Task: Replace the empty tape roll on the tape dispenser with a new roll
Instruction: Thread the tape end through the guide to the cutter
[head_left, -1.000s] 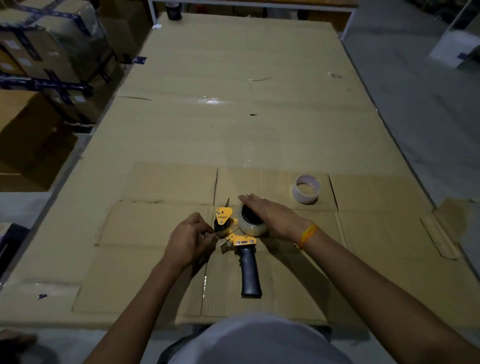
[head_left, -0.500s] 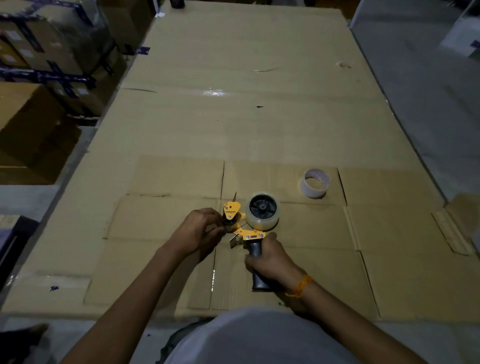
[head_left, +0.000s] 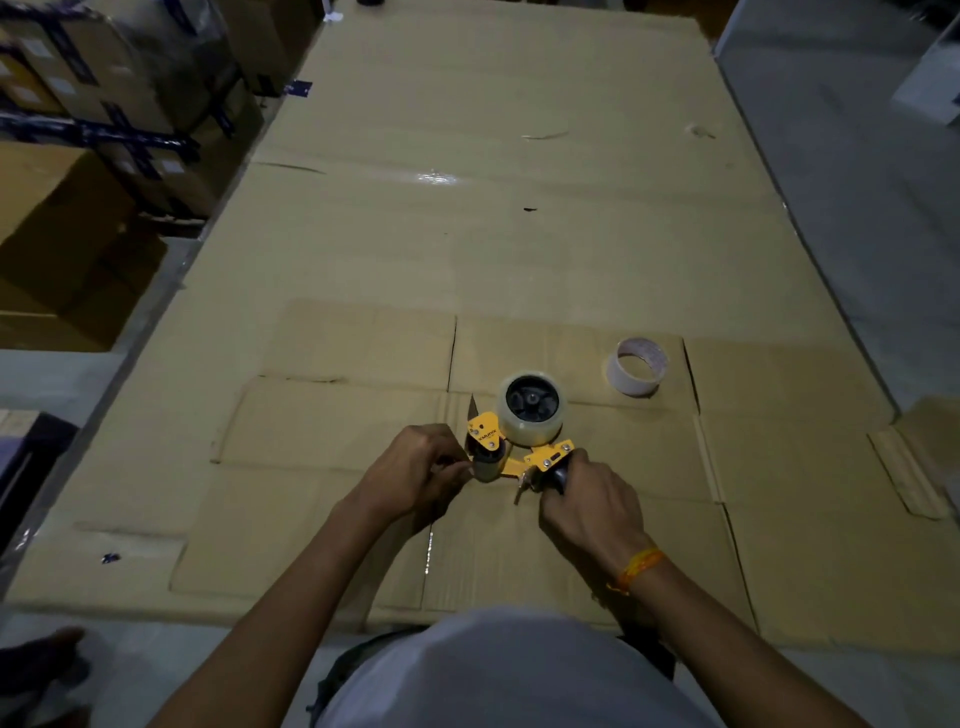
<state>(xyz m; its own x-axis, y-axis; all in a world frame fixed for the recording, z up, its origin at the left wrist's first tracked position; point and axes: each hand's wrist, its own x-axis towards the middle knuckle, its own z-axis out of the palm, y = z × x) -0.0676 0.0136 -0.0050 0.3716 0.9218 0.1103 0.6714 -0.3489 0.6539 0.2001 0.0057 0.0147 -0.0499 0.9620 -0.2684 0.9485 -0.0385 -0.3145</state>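
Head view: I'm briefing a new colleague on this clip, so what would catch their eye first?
The yellow dispenser in the near middle of the cardboard-covered table, with a clear tape roll on its hub. The right hand grips its handle and the left hand pinches at its front roller. An empty core stands apart to the far right.

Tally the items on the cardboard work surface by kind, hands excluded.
Tape dispenser: 1
New clear tape roll, mounted on the dispenser: 1
Empty tape core, lying apart to the right: 1
Total: 3
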